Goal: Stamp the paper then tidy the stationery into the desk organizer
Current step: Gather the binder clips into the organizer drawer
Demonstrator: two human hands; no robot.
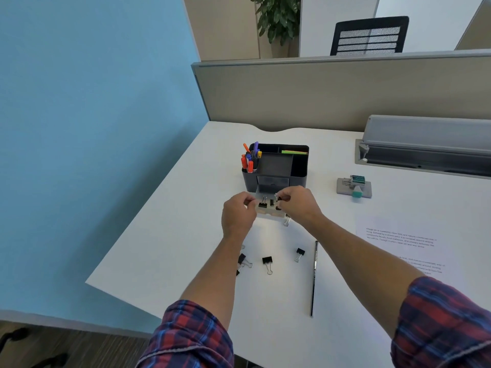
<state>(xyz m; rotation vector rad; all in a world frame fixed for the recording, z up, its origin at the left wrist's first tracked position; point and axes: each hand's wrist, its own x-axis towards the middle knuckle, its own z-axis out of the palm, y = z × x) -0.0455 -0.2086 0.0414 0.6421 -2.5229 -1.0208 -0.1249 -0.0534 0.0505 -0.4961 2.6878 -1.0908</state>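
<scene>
Binder clips (pixel 267 261) are scattered near the front edge of the worktop (pixel 170 235), a black pencil (pixel 314 280) lying just to their right. Further back, toward the left edge, a dark organizer (pixel 300 166) stands with coloured pens (pixel 249 158) in its left compartment, and its small clear drawer (pixel 268 209) is pulled out in front of it. The drawer's left side is pinched by the left hand (pixel 237 213), fingers closed on it. A clip (pixel 277 200) is gripped over the drawer by the closed fingers of the right hand (pixel 299 201). One clip (pixel 263 202) already sits inside. Printed paper (pixel 403 245) lies toward the right edge, with the stamp (pixel 354 186) behind it.
</scene>
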